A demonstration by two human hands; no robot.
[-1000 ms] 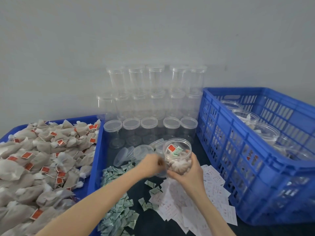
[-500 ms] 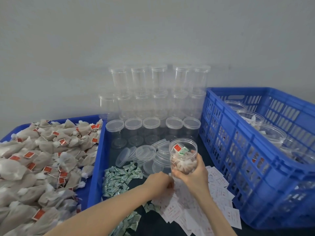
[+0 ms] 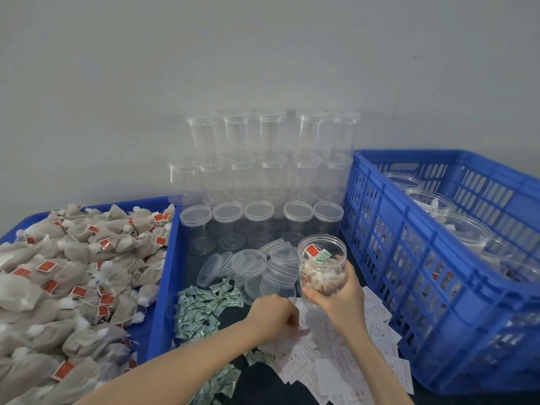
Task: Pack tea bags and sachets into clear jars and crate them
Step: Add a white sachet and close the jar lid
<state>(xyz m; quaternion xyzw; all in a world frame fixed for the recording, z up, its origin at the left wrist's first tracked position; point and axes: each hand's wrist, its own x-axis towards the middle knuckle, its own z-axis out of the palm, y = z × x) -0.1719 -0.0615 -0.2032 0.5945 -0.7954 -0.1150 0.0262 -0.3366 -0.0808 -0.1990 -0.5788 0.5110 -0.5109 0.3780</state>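
My right hand (image 3: 340, 296) grips an open clear jar (image 3: 321, 258) from below, holding it upright above the table; tea bags, a red tag and a green sachet lie inside. My left hand (image 3: 273, 317) is down on the white paper slips (image 3: 336, 361), its fingers curled and pinching at one slip. A pile of green sachets (image 3: 201, 308) lies just left of that hand. Grey tea bags with red tags (image 3: 73, 273) fill the blue tray (image 3: 163, 287) at left. The blue crate (image 3: 409, 258) stands at right with several filled jars inside.
Empty clear jars (image 3: 263, 171) are stacked in rows against the grey wall behind the work area. Loose clear lids (image 3: 248, 261) lie in front of them. The crate's near wall stands close beside my right hand.
My left hand has dropped from beside the jar down to the paper slips. My right hand has kept the jar, shifting it slightly to the right.
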